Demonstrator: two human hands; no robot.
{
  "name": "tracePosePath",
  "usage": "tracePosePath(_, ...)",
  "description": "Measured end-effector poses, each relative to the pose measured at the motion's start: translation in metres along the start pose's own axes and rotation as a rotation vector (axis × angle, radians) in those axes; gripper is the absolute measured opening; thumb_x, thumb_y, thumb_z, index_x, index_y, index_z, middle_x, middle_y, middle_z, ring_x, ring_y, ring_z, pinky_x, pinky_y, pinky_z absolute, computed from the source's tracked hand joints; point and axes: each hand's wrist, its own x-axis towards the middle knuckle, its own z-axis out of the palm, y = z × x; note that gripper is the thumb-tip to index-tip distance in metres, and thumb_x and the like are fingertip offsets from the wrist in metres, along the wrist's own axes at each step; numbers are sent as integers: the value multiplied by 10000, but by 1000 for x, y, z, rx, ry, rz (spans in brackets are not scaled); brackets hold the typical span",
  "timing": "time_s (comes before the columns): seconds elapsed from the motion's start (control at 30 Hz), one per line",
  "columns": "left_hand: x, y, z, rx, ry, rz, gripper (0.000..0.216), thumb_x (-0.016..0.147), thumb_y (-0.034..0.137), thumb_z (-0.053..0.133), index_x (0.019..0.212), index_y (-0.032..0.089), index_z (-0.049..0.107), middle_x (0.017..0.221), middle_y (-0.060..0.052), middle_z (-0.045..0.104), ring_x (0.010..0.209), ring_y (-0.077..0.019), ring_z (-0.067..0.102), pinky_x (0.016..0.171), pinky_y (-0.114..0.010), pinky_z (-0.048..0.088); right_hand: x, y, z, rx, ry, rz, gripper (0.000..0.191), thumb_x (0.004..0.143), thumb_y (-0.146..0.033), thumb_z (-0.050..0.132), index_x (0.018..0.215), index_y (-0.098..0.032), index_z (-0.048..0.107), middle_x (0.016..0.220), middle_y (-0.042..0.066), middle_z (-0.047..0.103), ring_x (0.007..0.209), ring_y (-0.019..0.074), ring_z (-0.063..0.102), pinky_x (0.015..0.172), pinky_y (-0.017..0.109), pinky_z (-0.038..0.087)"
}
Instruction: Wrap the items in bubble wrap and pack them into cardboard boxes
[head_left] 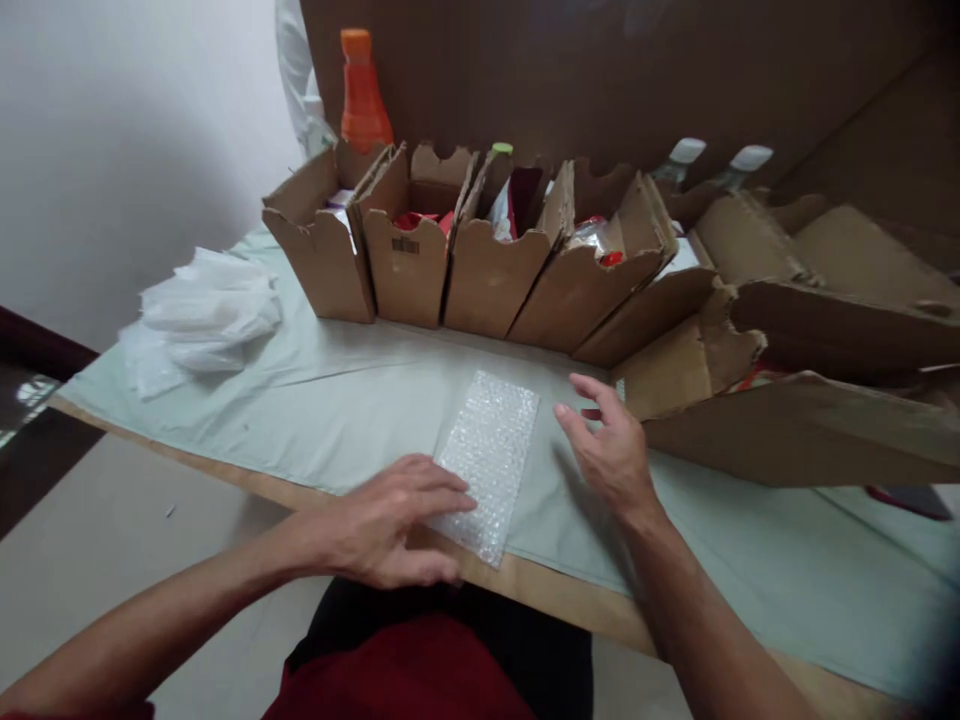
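A flat rectangular piece of bubble wrap (495,440) lies on the pale green cloth (360,400), its near end reaching over the table's front edge. On its left side rests my left hand (397,515), fingers stretched out and fingertips touching the wrap, thumb apart. To the right of the wrap my right hand (606,450) hovers above the cloth with thumb and fingers apart and nothing between them. It is close to the cardboard bin on the right but I cannot tell whether it touches.
Several cardboard bins (409,270) stand in a curved row behind, holding packets. A pile of clear plastic bags (206,310) lies at the left. Behind the bins are an orange bottle (364,95) and two white-capped bottles (686,152). A wooden table edge (555,590) runs along the front.
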Motion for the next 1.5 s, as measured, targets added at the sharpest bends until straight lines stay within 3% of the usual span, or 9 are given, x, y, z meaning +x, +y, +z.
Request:
tracePosePath(0.13,15,-12,5,132,188,-101,306,998,268,548,1283,184,623,1313,-147,679,1204,-295,638,1016,-525,533,-20,-13,-5,-120,-142,-191,427,950,-309,546,1367,-256,617,1444,116,621,1350,319,565,1120,584,457)
tracePosePath(0.27,29,-7,43,271,77,18,240,932,191,592,1165,164,648,1353,-166,636,1282,-331,579,1072,-563,487,-25,-29,21,-165,-451,-385,471,993,-249,469,1455,-263,559,1539,83,555,1445,282,488,1185,568,412)
tracePosePath(0.43,22,5,67,247,64,-38,277,948,217,588,1216,161,629,1450,-158,577,1400,-328,483,1198,-564,375,-8,-13,42,-249,-701,-486,516,1019,-377,494,1508,-213,512,1612,101,468,1512,288,401,1234,530,348)
tracePosePath(0.67,20,2,62,213,82,-43,300,951,199,587,1248,166,619,1462,-150,567,1414,-323,464,1208,-568,366,42,26,24,-419,-424,-305,495,1011,-381,439,1454,-192,556,1556,138,532,1441,357,471,1158,587,372)
tracePosePath(0.87,15,20,69,135,301,-55,234,889,281,689,1085,157,662,1097,-119,674,1074,-298,583,936,-504,514,26,20,14,-426,-399,-233,411,992,-391,478,1289,-167,652,1484,168,586,1323,364,543,1068,540,424)
tracePosePath(1.0,14,33,83,231,253,-110,244,808,355,775,889,168,639,907,-73,637,859,-257,534,773,-449,489,19,13,22,-335,-362,-168,183,895,-312,595,1000,-191,682,1402,164,645,1236,354,584,1021,511,423)
tracePosePath(1.2,17,34,88,389,260,-84,86,860,129,619,793,178,596,825,-59,619,810,-239,521,741,-407,469,11,7,12,-265,-279,-115,77,863,-258,562,826,-220,619,979,100,752,961,282,657,919,438,429)
tracePosePath(1.3,16,36,81,355,301,-43,116,856,84,576,789,176,600,796,-53,619,793,-226,529,777,-411,492,5,7,4,-222,-253,-71,111,864,-276,545,782,-223,598,803,59,719,803,243,651,847,404,454)
tracePosePath(1.5,13,29,46,349,379,13,165,862,31,565,928,161,643,907,-50,695,920,-216,632,1040,-496,453,-13,3,-25,-81,-168,11,212,889,-333,519,1010,-209,641,844,41,720,772,196,672,738,320,509)
